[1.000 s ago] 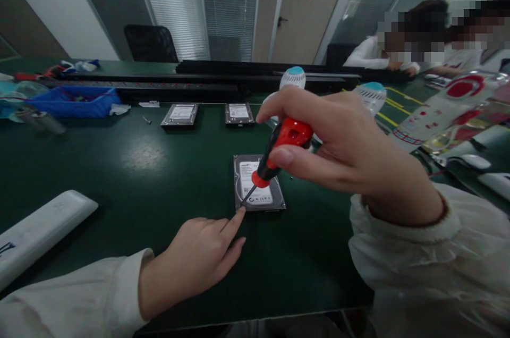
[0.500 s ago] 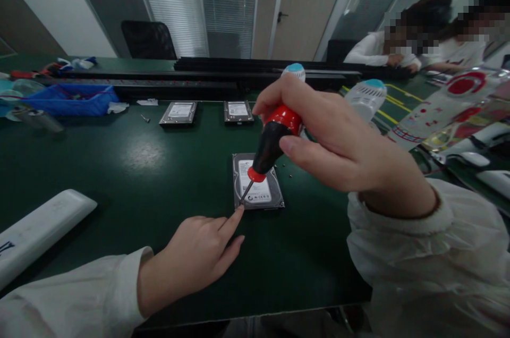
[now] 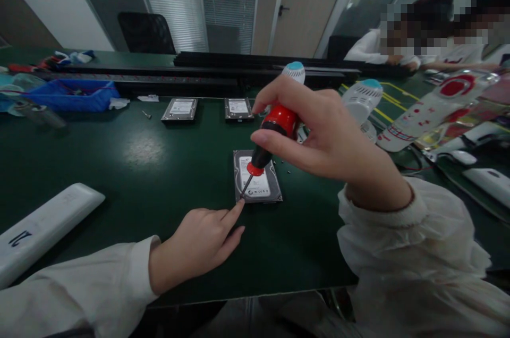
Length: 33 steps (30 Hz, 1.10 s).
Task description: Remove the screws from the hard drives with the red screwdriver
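A hard drive (image 3: 258,178) with a white label lies flat on the green table in front of me. My right hand (image 3: 314,131) is closed around the red and black handle of a screwdriver (image 3: 261,156). The tilted shaft runs down to the drive's near left corner. There, the stretched index finger of my left hand (image 3: 203,239) touches the corner beside the screwdriver tip. That hand's thumb stands apart, and I see nothing held in it. Several small screws (image 3: 288,171) lie right of the drive, partly behind my right hand.
Two more hard drives (image 3: 180,109) lie farther back. A blue bin (image 3: 74,95) stands back left, a long white case (image 3: 48,229) near left. Small white fans (image 3: 362,101) and a patterned bottle (image 3: 428,107) are on the right. Two people sit at the far right.
The right hand has shifted its grip, its thumb now lying farther across the screwdriver handle. The tip stays at the same drive corner with the left finger beside it. The view has tilted slightly.
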Tool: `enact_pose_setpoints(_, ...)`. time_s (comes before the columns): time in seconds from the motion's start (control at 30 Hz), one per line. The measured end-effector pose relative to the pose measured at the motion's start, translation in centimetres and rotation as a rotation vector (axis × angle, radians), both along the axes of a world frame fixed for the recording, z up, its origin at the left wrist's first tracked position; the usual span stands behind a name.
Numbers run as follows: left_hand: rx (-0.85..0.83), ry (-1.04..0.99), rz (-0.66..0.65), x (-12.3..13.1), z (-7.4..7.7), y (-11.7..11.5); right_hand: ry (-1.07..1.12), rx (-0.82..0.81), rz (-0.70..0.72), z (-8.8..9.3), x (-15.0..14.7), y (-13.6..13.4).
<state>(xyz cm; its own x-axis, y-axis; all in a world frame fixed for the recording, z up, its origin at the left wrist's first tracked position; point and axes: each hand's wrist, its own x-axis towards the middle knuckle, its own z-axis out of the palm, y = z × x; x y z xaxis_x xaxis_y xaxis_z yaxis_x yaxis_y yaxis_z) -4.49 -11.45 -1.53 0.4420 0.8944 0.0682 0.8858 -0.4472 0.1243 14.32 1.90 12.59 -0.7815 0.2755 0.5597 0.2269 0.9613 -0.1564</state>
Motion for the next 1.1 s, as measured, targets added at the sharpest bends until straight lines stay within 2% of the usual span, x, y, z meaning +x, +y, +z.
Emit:
enact_pose_setpoints(0.1, -0.020, 0.018, 0.011, 0.1, 0.3, 0.0, 0.015, -0.030, -0.024, -0.4, -0.3, -0.1)
enact_pose_setpoints(0.3, -0.034, 0.014, 0.024, 0.1, 0.7, -0.1, 0.118, -0.314, 0.229, -1.5, -0.3, -0.1)
enact_pose_setpoints(0.37, -0.033, 0.010, 0.031, 0.1, 0.8, -0.1, 0.203, -0.283, 0.203, -1.9, -0.4, 0.0)
enact_pose_setpoints(0.47, -0.038, 0.005, 0.038, 0.1, 0.8, -0.1, 0.240, -0.134, 0.100, -1.9, -0.5, -0.1)
enact_pose_setpoints(0.67, -0.029, -0.007, 0.040, 0.1, 0.4, -0.1, 0.150, -0.100, 0.112, -0.9, 0.0, -1.2)
enact_pose_setpoints(0.87, 0.007, -0.001, 0.023, -0.1, -0.4, 0.0, 0.184, 0.061, -0.064, -0.4, 0.3, -0.9)
enact_pose_setpoints(1.03, 0.057, 0.034, -0.020, -0.1, -0.9, -0.1, 0.116, -0.024, 0.059, -0.5, 0.4, -0.3)
enact_pose_setpoints(1.1, 0.063, 0.030, -0.029, 0.0, -0.9, -0.1, 0.134, -0.033, 0.059, -0.5, 0.1, -0.2)
